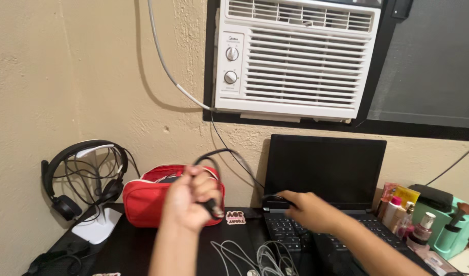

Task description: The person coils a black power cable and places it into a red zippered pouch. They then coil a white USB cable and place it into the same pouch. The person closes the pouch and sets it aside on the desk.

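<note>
Your left hand (pixel 191 197) is fisted round the black cable (pixel 221 152) (blurred); your right hand (pixel 308 209) pinches its plug at the laptop's (pixel 326 171) left edge.

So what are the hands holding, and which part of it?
The left hand grips a black cable near its plug end, fist closed round it. The right hand reaches to the left edge of the laptop; whether it holds anything cannot be told.
</note>
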